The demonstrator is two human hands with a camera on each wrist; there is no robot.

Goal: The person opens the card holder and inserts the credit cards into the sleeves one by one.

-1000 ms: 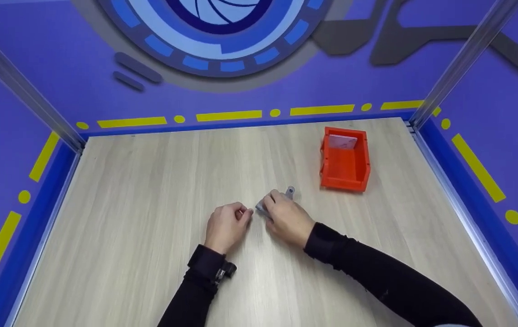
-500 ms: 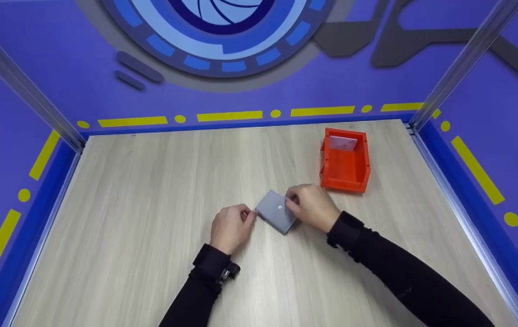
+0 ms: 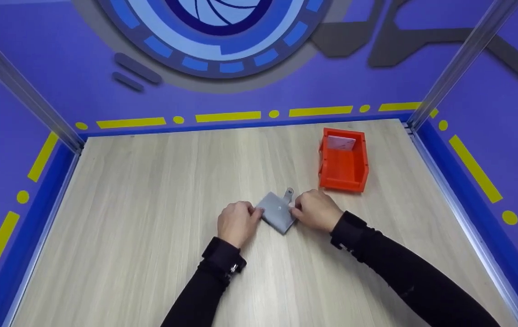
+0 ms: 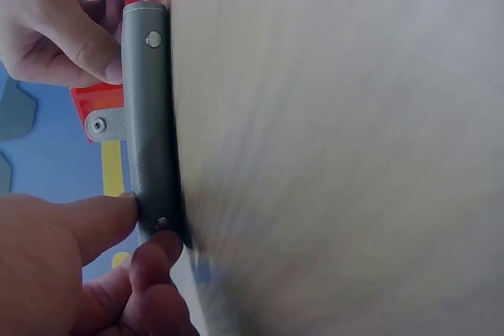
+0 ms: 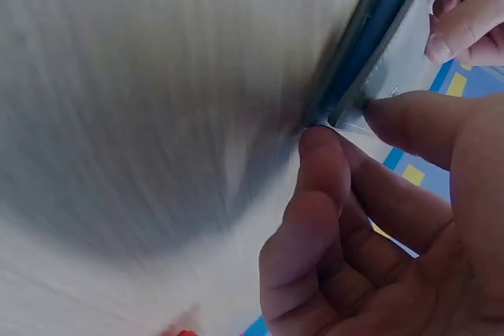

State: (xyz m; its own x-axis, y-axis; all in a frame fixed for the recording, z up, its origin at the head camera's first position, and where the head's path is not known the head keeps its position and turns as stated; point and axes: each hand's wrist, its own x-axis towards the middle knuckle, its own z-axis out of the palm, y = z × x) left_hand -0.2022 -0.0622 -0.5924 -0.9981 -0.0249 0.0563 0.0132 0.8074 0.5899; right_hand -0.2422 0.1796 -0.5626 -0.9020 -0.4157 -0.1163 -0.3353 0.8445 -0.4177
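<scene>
A small grey wallet (image 3: 278, 213) lies turned at an angle on the wooden table. Its strap (image 3: 288, 195) with a metal snap sticks out unfastened from the far side. My left hand (image 3: 239, 223) pinches the wallet's left corner, thumb on top and fingertips at the lower edge beside a metal stud in the left wrist view. On the opposite side, my right hand (image 3: 318, 210) pinches the edge between thumb and fingertip. Seen from the right wrist, the wallet (image 5: 382, 37) shows a dark gap between its layers.
Behind the right hand stands a red plastic bin (image 3: 343, 160) with a pale label inside. Blue printed panels (image 3: 222, 100) close off the back and both sides of the table (image 3: 150, 190).
My right hand has moved right, off the wallet's top to its right edge, uncovering the wallet and strap. The left hand has shifted slightly right, its thumb now on the wallet.
</scene>
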